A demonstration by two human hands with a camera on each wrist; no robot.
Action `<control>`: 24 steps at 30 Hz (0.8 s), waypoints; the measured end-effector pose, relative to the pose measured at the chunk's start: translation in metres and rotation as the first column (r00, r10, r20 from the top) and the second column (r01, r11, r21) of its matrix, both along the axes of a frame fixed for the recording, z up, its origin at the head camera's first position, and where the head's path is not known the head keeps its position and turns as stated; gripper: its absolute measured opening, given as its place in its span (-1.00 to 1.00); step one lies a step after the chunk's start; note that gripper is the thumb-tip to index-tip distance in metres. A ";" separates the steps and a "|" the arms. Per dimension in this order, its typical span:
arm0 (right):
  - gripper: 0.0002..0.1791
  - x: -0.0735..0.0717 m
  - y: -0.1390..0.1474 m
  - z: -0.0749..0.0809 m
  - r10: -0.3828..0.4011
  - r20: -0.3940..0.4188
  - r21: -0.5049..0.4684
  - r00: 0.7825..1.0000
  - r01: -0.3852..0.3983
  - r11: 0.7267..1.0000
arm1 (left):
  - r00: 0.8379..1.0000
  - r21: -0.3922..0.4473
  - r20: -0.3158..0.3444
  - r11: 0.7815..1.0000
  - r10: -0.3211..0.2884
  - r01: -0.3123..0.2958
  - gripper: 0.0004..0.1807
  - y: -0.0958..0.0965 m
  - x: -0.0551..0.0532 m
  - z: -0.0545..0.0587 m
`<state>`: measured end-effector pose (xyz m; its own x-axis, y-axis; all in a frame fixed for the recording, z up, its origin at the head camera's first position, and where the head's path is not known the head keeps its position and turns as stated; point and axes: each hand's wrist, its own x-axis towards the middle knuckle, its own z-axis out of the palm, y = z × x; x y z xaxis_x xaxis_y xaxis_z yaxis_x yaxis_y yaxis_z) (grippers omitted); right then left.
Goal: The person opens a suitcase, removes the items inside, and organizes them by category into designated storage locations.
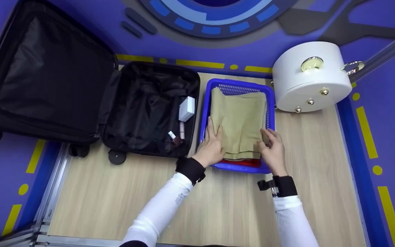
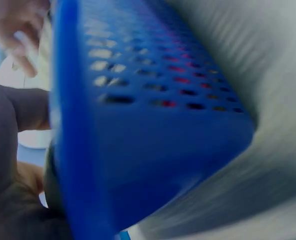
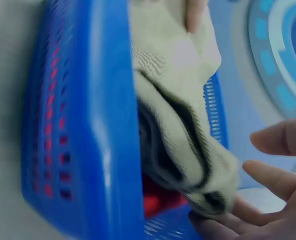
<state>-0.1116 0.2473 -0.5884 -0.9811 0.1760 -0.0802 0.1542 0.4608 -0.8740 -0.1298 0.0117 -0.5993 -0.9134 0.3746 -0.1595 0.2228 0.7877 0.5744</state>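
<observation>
Resting flat on the left edge of the folded cloth [image 1: 239, 120], left hand [image 1: 212, 145], fingers [image 1: 214, 132] straight and released, nothing grasped. Touching the right near corner of the same cloth, right hand [image 1: 273, 149]; in the right wrist view, fingers [image 3: 268, 182] loosely extended, fingertips under the cloth's [image 3: 180, 100] folded edge, not clenched round it. Lying on top of the stack inside the basket [image 1: 204, 113], beige cloth, with a red item [image 1: 242, 162] showing beneath at the near side. Standing on the wooden surface [image 1: 218, 206], blue basket, just beside the open suitcase [image 1: 142, 103] to its left. Positioned at the far right corner, white round case [image 1: 310, 77], close to the basket rim.
</observation>
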 end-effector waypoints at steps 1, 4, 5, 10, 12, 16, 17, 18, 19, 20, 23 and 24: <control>-0.42 0.002 -0.001 0.001 0.032 -0.018 0.049 0.999 -0.031 0.998 | 0.999 -0.038 -0.041 0.999 -0.015 0.013 -0.05 0.000 0.003 -0.001; -0.41 0.006 -0.006 0.001 0.172 -0.015 0.131 0.985 -0.168 0.977 | 0.988 -0.177 -0.142 0.984 -0.062 0.036 -0.13 -0.004 0.009 -0.002; -0.39 0.007 -0.007 0.001 0.214 0.004 0.150 0.977 -0.212 0.966 | 0.984 -0.228 -0.162 0.973 -0.078 0.040 -0.15 -0.007 0.011 -0.003; -0.23 0.011 -0.011 -0.004 0.324 0.151 0.279 0.934 -0.355 0.892 | 0.980 -0.347 -0.154 0.936 -0.128 0.067 -0.21 -0.015 0.016 -0.005; -0.16 0.011 -0.012 -0.007 0.352 0.208 0.316 0.913 -0.403 0.859 | 0.980 -0.364 -0.132 0.927 -0.148 0.090 -0.23 -0.017 0.017 -0.006; -0.06 0.009 -0.015 -0.012 0.401 0.304 0.350 0.864 -0.493 0.796 | 0.977 -0.417 -0.084 0.898 -0.195 0.144 -0.28 -0.014 0.015 -0.007; -0.05 0.008 -0.016 -0.014 0.407 0.320 0.351 0.856 -0.506 0.788 | 0.976 -0.428 -0.073 0.890 -0.203 0.154 -0.28 -0.013 0.014 -0.007; -0.04 0.008 -0.016 -0.015 0.406 0.333 0.351 0.851 -0.511 0.784 | 0.975 -0.435 -0.066 0.886 -0.210 0.161 -0.29 -0.012 0.014 -0.008; -0.03 0.008 -0.016 -0.015 0.404 0.336 0.357 0.851 -0.512 0.782 | 0.974 -0.434 -0.066 0.885 -0.217 0.167 -0.30 -0.011 0.014 -0.009; -0.03 0.008 -0.016 -0.016 0.397 0.337 0.359 0.854 -0.506 0.784 | 0.972 -0.426 -0.074 0.888 -0.223 0.171 -0.31 -0.010 0.014 -0.010; -0.06 0.011 -0.015 -0.018 0.365 0.305 0.375 0.880 -0.463 0.803 | 0.962 -0.361 -0.135 0.916 -0.238 0.176 -0.39 -0.011 0.016 -0.013; -0.07 0.013 -0.015 -0.018 0.353 0.285 0.382 0.891 -0.443 0.811 | 0.958 -0.327 -0.160 0.929 -0.237 0.175 -0.43 -0.013 0.018 -0.014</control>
<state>-0.0983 0.2328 -0.6062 -0.9446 -0.1659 -0.2832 0.0175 0.8361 -0.5484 -0.1121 -0.0016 -0.6136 -0.8456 0.5190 -0.1248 0.4814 0.8424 0.2421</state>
